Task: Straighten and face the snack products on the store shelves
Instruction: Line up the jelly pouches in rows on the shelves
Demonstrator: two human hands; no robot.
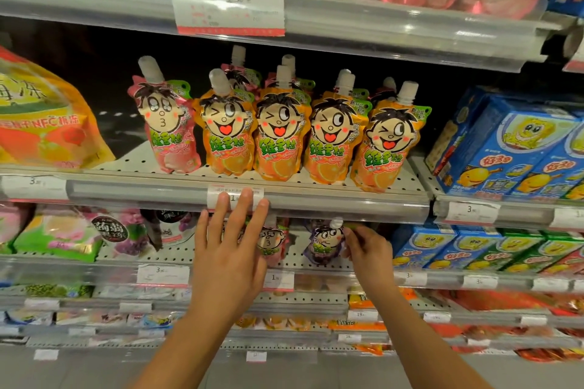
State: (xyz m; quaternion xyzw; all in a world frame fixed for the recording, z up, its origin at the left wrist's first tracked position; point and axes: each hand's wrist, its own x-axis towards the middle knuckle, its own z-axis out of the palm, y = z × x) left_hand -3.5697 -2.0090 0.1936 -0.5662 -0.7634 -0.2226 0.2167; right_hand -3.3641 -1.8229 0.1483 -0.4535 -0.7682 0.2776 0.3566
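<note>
right hand [368, 249] is pinching the purple spout pouch [325, 246] by its top corner, left hand [229, 256] hovering spread; pouch is looking soft, light, squashy, best gripped near the stiff cap.

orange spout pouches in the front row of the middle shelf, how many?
4. Orange pouches stand side by side right of the pink pouch: first, second, third, and fourth, which leans at the right end. More pouches behind are mostly hidden.
</note>
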